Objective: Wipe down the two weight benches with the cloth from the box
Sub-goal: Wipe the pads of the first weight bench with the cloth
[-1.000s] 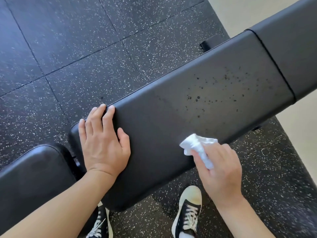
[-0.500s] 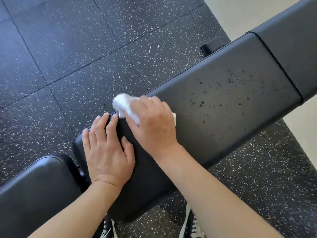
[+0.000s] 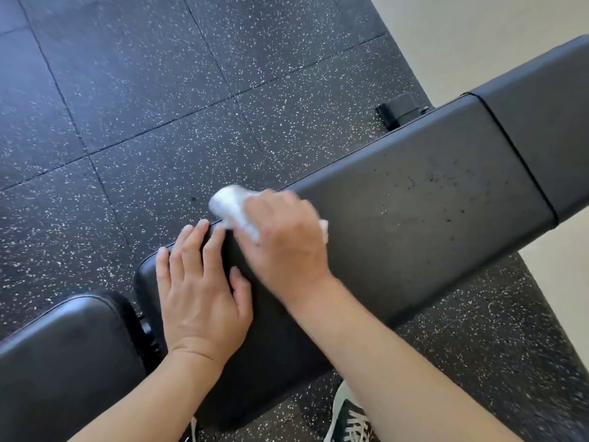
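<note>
Illumination is bright, even daylight. The pale floor strip (image 3: pixel 478 43) at 1 o'clock is nearly washed out. A soft sheen runs along the black bench pad (image 3: pixel 414 218) and the rounded edge of the second pad (image 3: pixel 63 362) at 8 o'clock. Shadows are faint and diffuse. Motion blur smears the right hand (image 3: pixel 287 240) and the white cloth (image 3: pixel 229 205); the left hand (image 3: pixel 200 291) is sharp. Wide-angle distortion bends straight lines toward the frame edges, and detail softens at 4 o'clock.
</note>
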`<action>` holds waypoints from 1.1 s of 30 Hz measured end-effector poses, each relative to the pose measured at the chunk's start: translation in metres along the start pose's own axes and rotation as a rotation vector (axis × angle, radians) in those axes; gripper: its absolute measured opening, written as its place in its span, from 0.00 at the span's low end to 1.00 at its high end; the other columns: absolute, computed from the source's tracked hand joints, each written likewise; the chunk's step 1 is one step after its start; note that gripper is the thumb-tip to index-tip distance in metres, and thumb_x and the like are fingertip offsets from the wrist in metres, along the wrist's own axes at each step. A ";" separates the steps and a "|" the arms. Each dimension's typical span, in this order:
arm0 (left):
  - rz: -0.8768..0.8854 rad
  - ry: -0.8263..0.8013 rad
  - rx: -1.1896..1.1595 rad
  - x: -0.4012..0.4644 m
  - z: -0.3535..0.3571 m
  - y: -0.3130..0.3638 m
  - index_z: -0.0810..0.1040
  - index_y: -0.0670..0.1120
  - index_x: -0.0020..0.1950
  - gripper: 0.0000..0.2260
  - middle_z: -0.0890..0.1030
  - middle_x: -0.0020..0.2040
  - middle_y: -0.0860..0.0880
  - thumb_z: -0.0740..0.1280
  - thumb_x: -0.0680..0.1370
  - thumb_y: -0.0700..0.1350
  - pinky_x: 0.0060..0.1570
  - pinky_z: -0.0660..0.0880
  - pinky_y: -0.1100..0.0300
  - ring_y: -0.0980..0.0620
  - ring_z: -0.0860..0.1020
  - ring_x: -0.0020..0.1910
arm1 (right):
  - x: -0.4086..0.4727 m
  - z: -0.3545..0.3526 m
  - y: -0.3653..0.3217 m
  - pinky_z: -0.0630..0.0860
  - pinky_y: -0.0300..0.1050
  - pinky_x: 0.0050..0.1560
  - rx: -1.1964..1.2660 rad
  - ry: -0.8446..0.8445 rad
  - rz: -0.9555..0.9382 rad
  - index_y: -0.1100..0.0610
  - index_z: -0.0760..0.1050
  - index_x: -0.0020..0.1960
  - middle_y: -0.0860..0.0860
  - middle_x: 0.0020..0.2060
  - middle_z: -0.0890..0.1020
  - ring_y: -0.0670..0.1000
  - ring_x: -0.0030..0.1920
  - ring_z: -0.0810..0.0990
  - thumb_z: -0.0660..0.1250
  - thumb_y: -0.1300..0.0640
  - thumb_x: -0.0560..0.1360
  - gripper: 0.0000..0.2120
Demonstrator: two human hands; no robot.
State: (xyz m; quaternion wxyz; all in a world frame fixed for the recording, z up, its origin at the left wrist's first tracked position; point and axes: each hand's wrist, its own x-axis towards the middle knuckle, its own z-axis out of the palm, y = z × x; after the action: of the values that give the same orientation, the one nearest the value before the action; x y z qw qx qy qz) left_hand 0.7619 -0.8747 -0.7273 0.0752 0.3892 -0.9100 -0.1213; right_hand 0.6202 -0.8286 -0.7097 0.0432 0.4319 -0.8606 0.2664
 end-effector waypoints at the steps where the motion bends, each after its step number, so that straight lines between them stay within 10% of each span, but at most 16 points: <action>1: -0.003 0.003 -0.008 -0.001 0.000 -0.001 0.70 0.41 0.76 0.27 0.71 0.77 0.41 0.58 0.79 0.50 0.81 0.55 0.39 0.38 0.66 0.79 | -0.007 0.003 -0.011 0.69 0.54 0.35 0.018 -0.023 -0.043 0.56 0.77 0.43 0.53 0.37 0.77 0.60 0.38 0.76 0.75 0.54 0.74 0.08; 6: 0.010 0.013 0.008 -0.001 0.002 -0.002 0.70 0.41 0.76 0.27 0.71 0.77 0.41 0.59 0.77 0.50 0.81 0.55 0.38 0.38 0.66 0.79 | 0.001 -0.016 0.032 0.72 0.55 0.34 -0.055 -0.005 -0.149 0.53 0.75 0.45 0.54 0.36 0.77 0.61 0.38 0.78 0.73 0.55 0.74 0.07; 12: 0.002 0.003 0.015 -0.001 0.001 -0.001 0.70 0.41 0.76 0.27 0.71 0.77 0.42 0.58 0.78 0.50 0.81 0.55 0.38 0.38 0.67 0.79 | 0.033 -0.039 0.101 0.73 0.56 0.35 -0.115 0.163 0.318 0.56 0.71 0.41 0.53 0.37 0.76 0.59 0.37 0.72 0.70 0.50 0.79 0.14; 21: -0.003 0.014 -0.030 -0.001 0.004 -0.004 0.69 0.40 0.74 0.26 0.71 0.76 0.41 0.58 0.78 0.50 0.81 0.53 0.40 0.38 0.66 0.79 | -0.030 -0.004 0.002 0.71 0.56 0.36 0.068 -0.048 -0.107 0.54 0.76 0.43 0.52 0.39 0.77 0.58 0.40 0.77 0.73 0.54 0.75 0.07; 27: 0.006 -0.002 0.003 -0.001 0.003 -0.004 0.69 0.40 0.76 0.28 0.71 0.77 0.41 0.59 0.77 0.49 0.82 0.53 0.40 0.38 0.66 0.79 | -0.048 -0.058 0.112 0.72 0.56 0.37 -0.105 0.139 0.263 0.55 0.72 0.43 0.51 0.37 0.76 0.55 0.39 0.71 0.71 0.51 0.80 0.12; 33: -0.009 -0.011 -0.004 0.000 -0.001 0.000 0.70 0.39 0.75 0.27 0.71 0.77 0.40 0.57 0.78 0.50 0.81 0.54 0.39 0.37 0.66 0.79 | -0.057 -0.016 0.015 0.71 0.53 0.38 0.025 0.051 0.105 0.53 0.75 0.44 0.50 0.40 0.76 0.56 0.41 0.74 0.71 0.53 0.78 0.07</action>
State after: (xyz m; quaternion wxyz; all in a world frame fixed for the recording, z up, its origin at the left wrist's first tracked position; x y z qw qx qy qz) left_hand 0.7626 -0.8749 -0.7268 0.0704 0.3927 -0.9083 -0.1258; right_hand 0.6418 -0.7730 -0.7197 0.0458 0.3796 -0.8774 0.2899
